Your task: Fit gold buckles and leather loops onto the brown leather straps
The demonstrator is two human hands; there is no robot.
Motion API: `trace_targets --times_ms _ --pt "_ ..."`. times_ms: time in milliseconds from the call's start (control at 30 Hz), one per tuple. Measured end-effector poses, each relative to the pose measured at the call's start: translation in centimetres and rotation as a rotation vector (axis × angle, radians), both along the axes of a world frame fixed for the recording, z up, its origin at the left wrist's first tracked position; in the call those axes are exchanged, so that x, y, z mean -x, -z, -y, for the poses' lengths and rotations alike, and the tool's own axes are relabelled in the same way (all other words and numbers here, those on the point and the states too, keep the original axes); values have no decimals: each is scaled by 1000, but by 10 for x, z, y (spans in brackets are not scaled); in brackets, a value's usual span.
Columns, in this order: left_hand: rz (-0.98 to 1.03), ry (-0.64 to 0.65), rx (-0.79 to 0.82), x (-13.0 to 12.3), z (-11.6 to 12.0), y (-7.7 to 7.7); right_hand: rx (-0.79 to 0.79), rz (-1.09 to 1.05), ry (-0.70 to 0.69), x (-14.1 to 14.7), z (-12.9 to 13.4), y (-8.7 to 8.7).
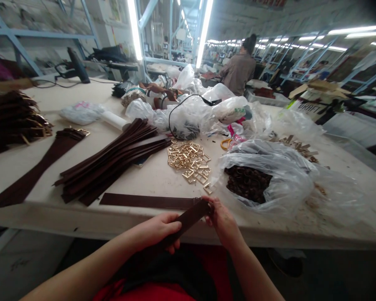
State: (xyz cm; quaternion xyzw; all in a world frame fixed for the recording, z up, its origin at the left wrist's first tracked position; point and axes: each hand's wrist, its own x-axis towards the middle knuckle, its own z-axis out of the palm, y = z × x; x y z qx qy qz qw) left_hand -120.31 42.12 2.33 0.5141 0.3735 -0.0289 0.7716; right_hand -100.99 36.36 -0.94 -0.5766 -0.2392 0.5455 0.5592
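A dark brown leather belt strap (188,219) slants up from my lap to the table's front edge. My left hand (164,230) is closed round its middle, thumb on top. At the strap's upper end my right hand (221,217) pinches the tip; what lies under those fingers is partly hidden. Another brown strap (144,200) lies flat along the table just behind. Beyond it is a heap of gold-coloured metal buckles (189,156). To the right, an open clear plastic bag (269,154) holds many small dark brown loops (249,184).
A fanned pile of brown straps (113,163) lies at left, near a bundle with a buckle (59,146) and a larger stack (15,119). Plastic bags (188,113), yellow-handled scissors (226,144) and a white roll (115,120) sit farther back. A person (241,69) stands beyond the table.
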Motion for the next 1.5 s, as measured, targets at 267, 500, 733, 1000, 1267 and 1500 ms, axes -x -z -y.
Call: trace_targets --times_ms 267,500,733,1000,1267,1500 --pt "21 75 -140 -14 -1 -4 10 116 -55 16 4 -4" --pt "-23 114 -302 -21 0 -5 -37 81 23 22 3 9" --pt "-13 137 -334 -20 0 -3 -266 391 -51 27 0 10" --pt "-40 -40 -296 -12 -1 -3 -30 35 -56 39 1 13" --pt "-34 -57 -252 -12 3 -2 -32 -278 -42 58 12 21" --pt "-2 -87 -311 -7 -1 -2 -63 41 -251 56 10 16"
